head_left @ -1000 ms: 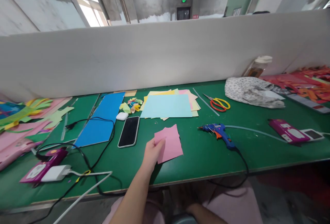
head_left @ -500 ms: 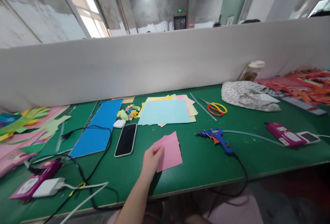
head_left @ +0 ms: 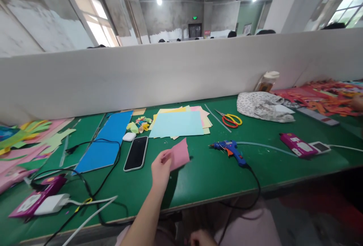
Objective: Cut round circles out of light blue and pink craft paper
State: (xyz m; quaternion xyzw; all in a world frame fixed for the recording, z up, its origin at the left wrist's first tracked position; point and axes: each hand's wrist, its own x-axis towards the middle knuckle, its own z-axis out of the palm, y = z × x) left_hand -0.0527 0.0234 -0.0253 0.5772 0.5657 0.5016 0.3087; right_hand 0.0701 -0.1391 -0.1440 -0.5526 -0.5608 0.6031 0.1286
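My left hand [head_left: 162, 169] is closed on a small pink sheet of paper [head_left: 180, 154], pinching its left side and holding it tilted just over the green table. My right hand [head_left: 202, 237] is low in the lap, below the table's front edge; only part of it shows, and its fingers are too hidden to read. Left of the held paper lies a phone [head_left: 136, 153]. Beyond it is a stack of coloured paper with a light blue sheet [head_left: 176, 124] on top. A blue glue gun [head_left: 229, 149] rests to the right, a clear glue stick in its back.
Scissors [head_left: 230, 119] with red and yellow handles lie behind the glue gun. Purple power strips [head_left: 297, 144] sit at both sides, with cables across the left. A blue board [head_left: 106, 138], a patterned cloth [head_left: 261, 106] and a bottle [head_left: 267, 81] stand about. Another person's hand [head_left: 357, 103] shows far right.
My left hand has lifted the pink paper and turned it so that it looks narrower. My right hand has come into sight at the bottom. The view has shifted slightly.
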